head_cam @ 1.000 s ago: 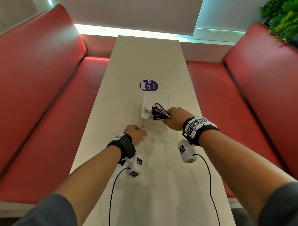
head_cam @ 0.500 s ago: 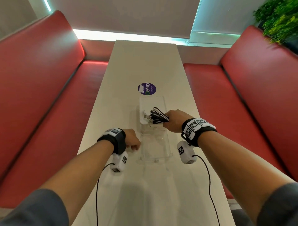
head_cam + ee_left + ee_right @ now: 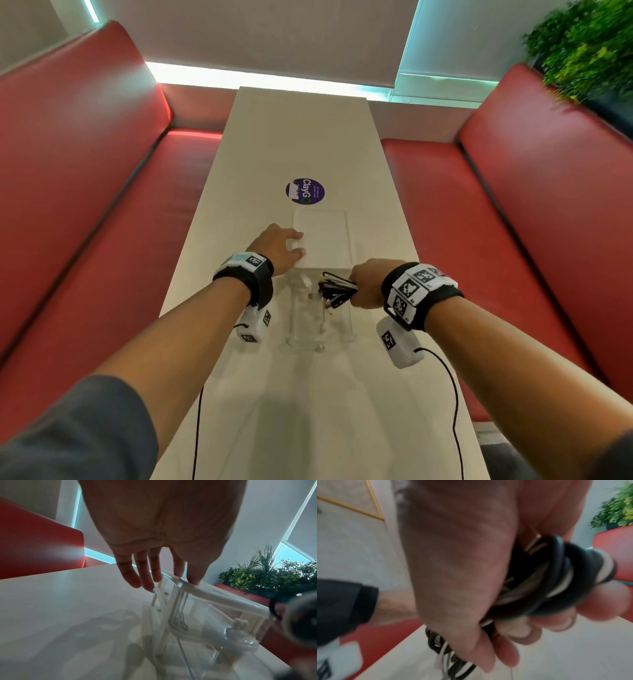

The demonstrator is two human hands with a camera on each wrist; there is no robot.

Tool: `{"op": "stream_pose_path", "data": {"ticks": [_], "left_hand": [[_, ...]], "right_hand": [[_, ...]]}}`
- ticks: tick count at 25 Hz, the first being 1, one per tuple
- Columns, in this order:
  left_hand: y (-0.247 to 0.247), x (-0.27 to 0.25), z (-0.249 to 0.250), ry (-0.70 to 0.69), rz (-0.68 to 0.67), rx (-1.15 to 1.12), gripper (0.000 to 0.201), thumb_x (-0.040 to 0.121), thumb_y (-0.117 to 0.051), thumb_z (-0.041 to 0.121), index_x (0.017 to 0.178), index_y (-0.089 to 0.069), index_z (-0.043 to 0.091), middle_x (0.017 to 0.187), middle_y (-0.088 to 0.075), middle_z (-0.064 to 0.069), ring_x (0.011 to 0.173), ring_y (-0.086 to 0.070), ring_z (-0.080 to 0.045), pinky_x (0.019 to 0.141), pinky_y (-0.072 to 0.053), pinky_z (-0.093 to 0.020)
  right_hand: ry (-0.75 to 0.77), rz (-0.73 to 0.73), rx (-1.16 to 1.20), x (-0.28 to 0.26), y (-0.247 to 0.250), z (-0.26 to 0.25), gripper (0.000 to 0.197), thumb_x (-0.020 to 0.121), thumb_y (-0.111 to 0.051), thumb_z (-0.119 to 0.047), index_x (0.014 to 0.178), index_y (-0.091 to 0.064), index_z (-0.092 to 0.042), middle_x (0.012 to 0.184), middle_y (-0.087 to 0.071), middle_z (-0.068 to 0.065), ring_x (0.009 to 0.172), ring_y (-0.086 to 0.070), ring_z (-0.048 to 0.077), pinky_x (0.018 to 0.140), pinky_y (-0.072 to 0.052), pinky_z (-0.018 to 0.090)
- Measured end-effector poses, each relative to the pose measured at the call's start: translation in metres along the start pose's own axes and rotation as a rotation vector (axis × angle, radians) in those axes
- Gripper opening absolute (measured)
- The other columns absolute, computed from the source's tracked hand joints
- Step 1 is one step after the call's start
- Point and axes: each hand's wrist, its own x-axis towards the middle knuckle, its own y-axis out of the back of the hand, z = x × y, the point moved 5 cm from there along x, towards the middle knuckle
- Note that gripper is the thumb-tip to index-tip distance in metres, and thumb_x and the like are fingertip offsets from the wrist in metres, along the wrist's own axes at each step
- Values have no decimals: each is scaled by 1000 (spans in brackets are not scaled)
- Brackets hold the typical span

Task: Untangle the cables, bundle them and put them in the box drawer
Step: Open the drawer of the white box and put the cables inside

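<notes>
Hanging over the pulled-out clear drawer (image 3: 320,318), the bundle of black and white cables (image 3: 337,289) sits clenched in the right hand (image 3: 368,284), fingers wrapped fully round the coils, likely so nothing springs loose before the drop. Left hand (image 3: 279,248) rests spread, fingers straight, on the top near corner of the clear box (image 3: 322,233); probably bracing it so the casing does not slide on the white table (image 3: 301,137). Half a second earlier that left hand was curled beside the drawer front, near the table edge; it has since gone forward onto the box. Bundle now sits closer to the person, over the drawer rather than the box.
</notes>
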Motion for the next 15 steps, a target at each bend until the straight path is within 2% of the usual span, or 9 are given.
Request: {"op": "stream_pose_path", "data": {"ticks": [3,7,11,15], "left_hand": [[4,-5,1,-19,13,-7,50,91,-63,47,139,-54,34,135,-54,-1,123,-53,-22,101,-43,-35],[1,-7,1,3,18,-69,51,91,-64,45,139,-54,34,130,-60,-1,116,-58,-21,98,-45,-33],[-3,-9,0,6,19,-92,51,93,-62,44,141,-52,35,129,-61,-2,115,-60,-23,98,-45,-34],[-6,-6,-1,-4,2,-61,50,94,-59,44,142,-51,35,130,-62,-5,116,-61,-27,100,-47,-36]], "right_hand": [[-36,2,-30,8,-36,-22,27,90,-56,-35,100,-68,-14,81,-63,2,72,-61,25,66,-54,32],[-112,35,65,24,-59,-45,16,89,-53,-29,89,-61,-16,89,-64,4,75,-59,25,67,-49,32],[-152,121,94,35,-61,-50,21,93,-53,-34,98,-65,-18,102,-70,4,91,-67,26,68,-44,32],[-194,163,167,46,-66,-55,20,91,-56,-30,75,-57,-18,96,-73,4,88,-70,25,66,-47,30]]}}
